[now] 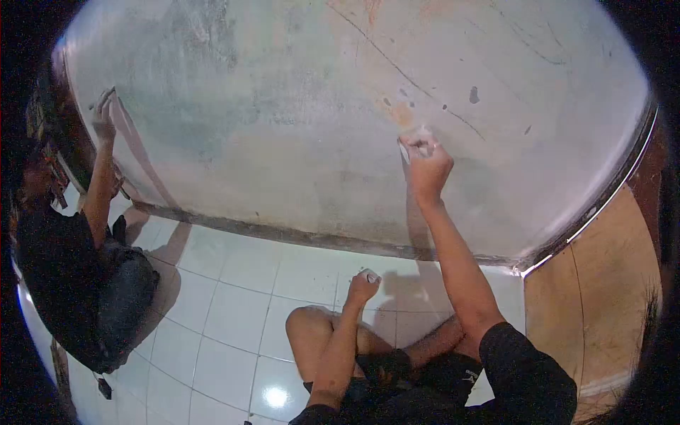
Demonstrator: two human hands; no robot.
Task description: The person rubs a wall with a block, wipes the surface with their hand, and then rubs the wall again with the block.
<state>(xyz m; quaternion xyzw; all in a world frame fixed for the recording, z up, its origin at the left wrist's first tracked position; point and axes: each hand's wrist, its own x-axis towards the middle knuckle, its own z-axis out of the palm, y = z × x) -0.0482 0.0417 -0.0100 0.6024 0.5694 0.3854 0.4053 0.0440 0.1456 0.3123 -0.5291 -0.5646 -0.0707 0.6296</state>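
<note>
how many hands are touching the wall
2: the right hand pressing a small tool to the wall at centre, and a co-worker's hand at far left. The left hand hangs off it.

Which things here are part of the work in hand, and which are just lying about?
In use:
right hand pressing a small pale tool to the wall
left hand holding a small pale piece

Not in use:
dark small object on the tiled floor
another person's hand at the wall

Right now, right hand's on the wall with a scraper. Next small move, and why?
Probably a short downward stroke. The right hand presses a small scraper flat on the wall, with stained, patchy surface just below it. The left hand rests low, holding something small.
</note>
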